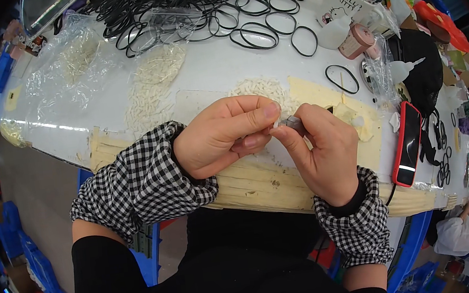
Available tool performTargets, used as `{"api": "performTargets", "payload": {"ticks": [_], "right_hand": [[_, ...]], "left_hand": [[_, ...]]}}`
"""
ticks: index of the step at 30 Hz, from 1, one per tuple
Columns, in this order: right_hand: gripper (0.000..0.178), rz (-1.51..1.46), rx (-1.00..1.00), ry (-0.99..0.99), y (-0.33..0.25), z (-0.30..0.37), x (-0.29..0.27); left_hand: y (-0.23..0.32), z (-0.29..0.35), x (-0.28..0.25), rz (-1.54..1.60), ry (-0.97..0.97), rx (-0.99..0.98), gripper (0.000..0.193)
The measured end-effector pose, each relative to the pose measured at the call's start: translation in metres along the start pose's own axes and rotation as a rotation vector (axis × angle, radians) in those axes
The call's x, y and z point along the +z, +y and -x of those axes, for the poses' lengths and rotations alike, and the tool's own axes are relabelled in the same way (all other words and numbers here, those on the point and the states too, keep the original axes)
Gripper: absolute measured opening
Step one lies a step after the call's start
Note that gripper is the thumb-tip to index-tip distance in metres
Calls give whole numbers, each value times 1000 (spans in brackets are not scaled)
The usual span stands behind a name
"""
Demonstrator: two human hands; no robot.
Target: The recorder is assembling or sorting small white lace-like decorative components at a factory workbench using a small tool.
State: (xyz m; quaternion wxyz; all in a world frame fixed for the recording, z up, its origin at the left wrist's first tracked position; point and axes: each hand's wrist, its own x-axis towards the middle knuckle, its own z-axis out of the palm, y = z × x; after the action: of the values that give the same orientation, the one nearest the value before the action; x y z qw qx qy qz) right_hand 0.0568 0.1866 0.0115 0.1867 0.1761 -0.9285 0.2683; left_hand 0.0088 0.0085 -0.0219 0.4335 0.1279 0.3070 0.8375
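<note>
My left hand [224, 133] is closed in a pinch, with a small white piece [276, 123] between thumb and fingertips. Close beside it, my right hand [327, 150] grips a small grey block-like tool [294, 123] between thumb and bent forefinger. The two hands nearly meet over the table's front edge, and the fingers partly hide the white piece. Just behind them lies a pile of small white pieces [259, 87]. A longer heap of similar pieces [145, 101] spreads out to the left, coming from a clear plastic bag [162, 62].
Black rubber loops [253, 35] lie across the back of the white table [202, 63]. A red-cased phone [406, 144] rests at the right, near a pink cup [357, 41]. Yellowish tape [250, 182] covers the front edge. Far right sits another person [458, 234].
</note>
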Motion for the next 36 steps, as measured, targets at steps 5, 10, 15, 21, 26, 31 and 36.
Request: {"api": "performTargets", "payload": {"ticks": [5, 10, 15, 21, 26, 31, 36], "right_hand": [[33, 24, -2, -30, -1, 0, -2], [31, 15, 31, -64, -2, -1, -5], [21, -106, 197, -77, 4, -2, -4], [15, -49, 151, -223, 11, 2, -3], [14, 61, 161, -262, 8, 3, -2], [13, 99, 113, -280, 7, 6, 2], [17, 6, 102, -197, 7, 4, 4]], "left_hand": [[-1, -1, 0, -65, 15, -1, 21], [-1, -2, -6, -58, 20, 24, 21], [8, -3, 9, 23, 389, 106, 17], [10, -3, 7, 112, 479, 138, 16], [8, -2, -7, 130, 375, 151, 14], [8, -3, -7, 117, 372, 145, 13], [7, -5, -2, -20, 403, 106, 15]]}}
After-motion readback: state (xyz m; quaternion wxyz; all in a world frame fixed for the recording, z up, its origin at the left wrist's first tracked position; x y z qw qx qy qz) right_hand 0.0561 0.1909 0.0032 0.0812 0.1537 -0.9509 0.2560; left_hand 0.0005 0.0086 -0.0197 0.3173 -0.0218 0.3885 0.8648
